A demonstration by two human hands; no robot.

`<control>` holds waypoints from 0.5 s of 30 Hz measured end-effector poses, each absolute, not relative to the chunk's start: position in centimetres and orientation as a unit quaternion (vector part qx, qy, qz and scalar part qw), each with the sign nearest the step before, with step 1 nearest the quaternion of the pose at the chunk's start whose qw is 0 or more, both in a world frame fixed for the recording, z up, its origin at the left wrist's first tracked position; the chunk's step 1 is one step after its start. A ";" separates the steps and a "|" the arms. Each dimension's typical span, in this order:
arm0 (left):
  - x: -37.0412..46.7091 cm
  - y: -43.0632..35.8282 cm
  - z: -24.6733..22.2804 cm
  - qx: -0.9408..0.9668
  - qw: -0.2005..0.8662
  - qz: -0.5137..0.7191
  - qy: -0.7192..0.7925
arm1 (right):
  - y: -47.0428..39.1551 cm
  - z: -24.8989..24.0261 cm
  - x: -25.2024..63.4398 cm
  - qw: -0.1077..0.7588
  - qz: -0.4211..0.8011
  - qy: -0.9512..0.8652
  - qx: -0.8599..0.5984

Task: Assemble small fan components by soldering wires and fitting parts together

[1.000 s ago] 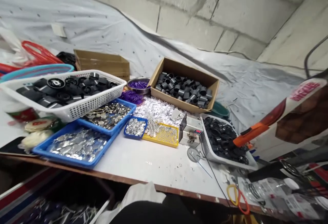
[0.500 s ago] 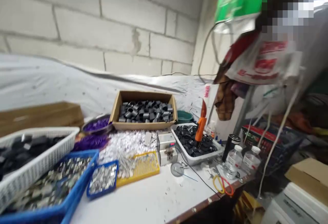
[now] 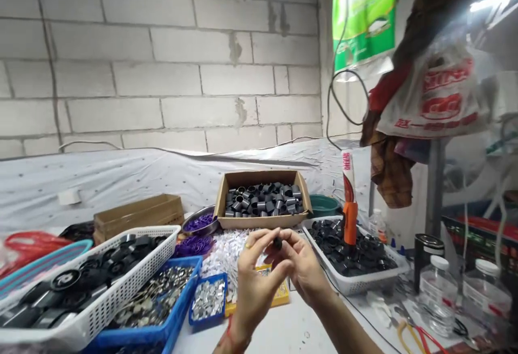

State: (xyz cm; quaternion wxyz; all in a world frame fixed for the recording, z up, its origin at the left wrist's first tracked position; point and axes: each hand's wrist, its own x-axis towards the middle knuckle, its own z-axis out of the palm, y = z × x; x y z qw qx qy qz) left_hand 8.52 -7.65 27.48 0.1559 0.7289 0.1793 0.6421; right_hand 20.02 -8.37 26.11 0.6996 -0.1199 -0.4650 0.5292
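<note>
Both hands are raised over the middle of the white table. A small black part [image 3: 277, 243] sits between their fingertips. My left hand [image 3: 259, 278], with a red string at its wrist, has thumb and fingers bent around the part's left side. My right hand [image 3: 301, 265] pinches the part from the right. Behind the hands lie white pieces [image 3: 224, 243] and a yellow tray [image 3: 281, 295], partly hidden by them. A small blue tray [image 3: 208, 299] of metallic pieces is left of my left hand.
A cardboard box [image 3: 263, 219] of dark rings stands behind. White baskets of black parts stand left [image 3: 121, 267] and right [image 3: 360, 284], the right one with an orange tool [image 3: 350, 223]. Bottles [image 3: 439, 294] and scissors [image 3: 413, 338] are at right.
Both hands have come into view, with the black part between them. The view has turned left and upward, so the trays and box appear farther right and lower.
</note>
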 end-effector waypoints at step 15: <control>10.0 -3.8 26.4 0.544 0.649 0.511 0.145 | -6.7 22.6 22.0 0.696 0.467 -0.515 -0.183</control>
